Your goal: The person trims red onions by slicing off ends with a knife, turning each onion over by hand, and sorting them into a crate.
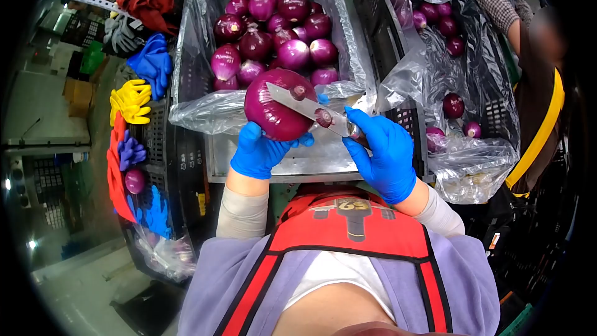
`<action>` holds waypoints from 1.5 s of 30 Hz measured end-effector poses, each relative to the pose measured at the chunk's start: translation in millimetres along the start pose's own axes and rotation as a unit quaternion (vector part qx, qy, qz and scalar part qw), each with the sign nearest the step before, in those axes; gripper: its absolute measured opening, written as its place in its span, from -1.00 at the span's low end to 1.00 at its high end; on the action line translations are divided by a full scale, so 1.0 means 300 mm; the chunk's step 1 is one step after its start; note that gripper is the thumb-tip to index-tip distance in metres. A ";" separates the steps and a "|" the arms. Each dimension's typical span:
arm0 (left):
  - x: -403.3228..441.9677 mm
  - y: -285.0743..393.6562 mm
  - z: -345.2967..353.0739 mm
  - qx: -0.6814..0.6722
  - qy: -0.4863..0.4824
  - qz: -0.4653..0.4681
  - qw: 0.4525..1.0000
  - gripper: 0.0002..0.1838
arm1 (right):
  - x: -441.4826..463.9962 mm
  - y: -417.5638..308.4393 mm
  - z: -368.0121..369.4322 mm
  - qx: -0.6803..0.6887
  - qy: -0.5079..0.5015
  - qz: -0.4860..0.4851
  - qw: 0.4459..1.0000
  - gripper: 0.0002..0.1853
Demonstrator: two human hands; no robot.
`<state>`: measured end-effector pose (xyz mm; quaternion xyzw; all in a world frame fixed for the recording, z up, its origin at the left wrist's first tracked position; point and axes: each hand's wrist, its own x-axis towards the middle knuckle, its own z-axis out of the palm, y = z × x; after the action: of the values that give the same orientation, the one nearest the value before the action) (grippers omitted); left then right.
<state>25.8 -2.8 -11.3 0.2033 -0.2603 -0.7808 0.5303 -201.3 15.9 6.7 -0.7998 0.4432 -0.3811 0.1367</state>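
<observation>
A large, round purple onion (270, 111) is cradled by the fingers of the blue-gloved left hand (259, 154), while a silver metal knife (291, 101) is grasped by the blue-gloved right hand (388, 159).

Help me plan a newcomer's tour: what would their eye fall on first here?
First, the large purple onion in the left hand, near the centre, with a knife in the right hand crossing in front of it. Just beyond sits a plastic-lined crate heaped with more onions. At left, a bright yellow glove stands out.
</observation>
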 end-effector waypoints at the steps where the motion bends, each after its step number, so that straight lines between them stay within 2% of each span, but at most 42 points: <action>1: 0.001 -0.001 0.001 -0.006 -0.009 -0.009 1.000 0.09 | 0.003 -0.004 -0.003 -0.010 0.003 -0.011 1.000 -0.49; 3: 0.001 -0.008 -0.008 -0.011 -0.018 -0.018 1.000 0.09 | 0.011 -0.014 -0.009 -0.019 0.007 -0.021 1.000 -0.49; 5: -0.004 -0.030 -0.052 -0.097 -0.059 -0.019 0.993 -0.01 | 0.022 -0.025 -0.015 -0.029 0.002 -0.033 0.999 -0.49; 7: -0.007 -0.043 -0.085 -0.088 -0.084 -0.025 0.992 -0.01 | 0.026 -0.029 -0.017 -0.037 0.001 -0.038 0.999 -0.49; 8: -0.008 -0.050 -0.092 -0.169 -0.070 -0.035 0.982 0.01 | 0.027 -0.031 -0.018 -0.045 0.000 -0.044 0.998 -0.49; 10: -0.008 -0.050 -0.081 -0.250 -0.056 -0.042 0.966 0.03 | 0.026 -0.038 -0.021 -0.045 0.003 -0.048 0.998 -0.50; 12: -0.009 -0.040 -0.052 -0.348 0.060 -0.039 0.935 0.07 | 0.020 -0.041 -0.022 -0.043 0.004 -0.053 0.998 -0.50; 16: -0.004 -0.043 -0.043 -0.375 0.025 -0.051 0.925 0.12 | 0.017 -0.045 -0.024 -0.053 -0.005 -0.037 0.998 -0.48; 17: 0.000 -0.052 -0.080 -0.271 -0.029 -0.030 0.962 0.14 | 0.019 -0.046 -0.024 -0.039 -0.019 -0.016 0.999 -0.47; 19: 0.001 -0.045 -0.086 -0.163 -0.083 -0.008 0.983 0.16 | 0.019 -0.039 -0.019 -0.043 -0.011 -0.024 0.999 -0.49; 21: -0.008 -0.031 -0.065 0.012 -0.014 -0.025 1.000 0.24 | 0.010 -0.034 -0.014 -0.047 -0.004 -0.032 0.998 -0.51; 25: -0.004 -0.010 -0.026 0.009 -0.013 -0.047 0.999 0.29 | 0.000 -0.037 -0.014 -0.026 -0.008 -0.028 0.999 -0.52; 27: -0.007 -0.015 -0.038 -0.054 -0.006 -0.067 0.996 0.28 | 0.004 -0.040 -0.016 -0.002 -0.004 -0.025 1.000 -0.52; 33: -0.041 -0.032 -0.072 -0.056 0.043 -0.037 0.997 0.19 | 0.004 -0.035 -0.011 -0.025 0.008 -0.035 0.999 -0.51; 37: -0.043 -0.035 -0.095 -0.075 0.011 -0.053 0.996 0.17 | -0.001 -0.031 -0.010 -0.032 0.004 -0.028 0.999 -0.51; 43: -0.042 -0.044 -0.085 -0.046 0.035 -0.027 0.998 0.16 | 0.001 -0.031 -0.009 -0.019 -0.004 -0.026 0.999 -0.50; 44: -0.040 -0.059 -0.107 -0.182 -0.020 -0.030 0.983 0.17 | 0.003 -0.031 -0.008 -0.009 -0.005 -0.029 1.000 -0.50; 45: -0.036 -0.064 -0.114 -0.249 -0.046 -0.030 0.967 0.17 | 0.006 -0.034 -0.007 -0.009 -0.005 -0.028 1.000 -0.50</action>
<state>36.1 6.5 -49.4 0.0366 -0.0761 -0.8453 0.5276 -195.9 20.5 14.8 -0.8150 0.4233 -0.3767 0.1215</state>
